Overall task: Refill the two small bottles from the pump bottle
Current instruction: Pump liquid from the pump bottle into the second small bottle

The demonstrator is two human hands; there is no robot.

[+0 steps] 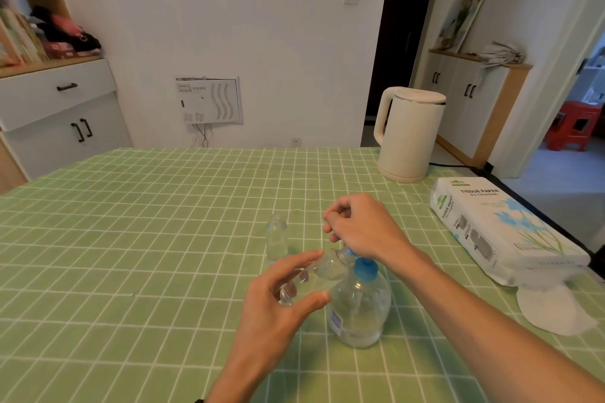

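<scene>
Lower centre of frame: the left hand point(278, 301) grips a small clear bottle point(314, 275) between thumb and curled fingers. This held bottle is tilted, with its mouth pointing right and up toward the top of the pump bottle point(360, 307).

The pump bottle stands upright on the green checked surface point(147, 222), just right of the left hand. It is clear, with a blue collar. A blue part of the pump shows at the held bottle's mouth, directly under the right hand point(360, 229).

The right hand sits over the pump head at centre frame, fingers curled. The pump head is hidden beneath it, so it cannot be told whether the hand grips or merely presses it.

The second small bottle point(277, 239) stands upright on the surface, above the left hand and left of the right hand. Neither hand touches it.

At the upper right of the surface stands a cream kettle point(409, 134). Below the kettle, along the right edge, lies a tissue pack point(501, 229). A loose tissue point(553, 307) lies at the pack's near end.
</scene>
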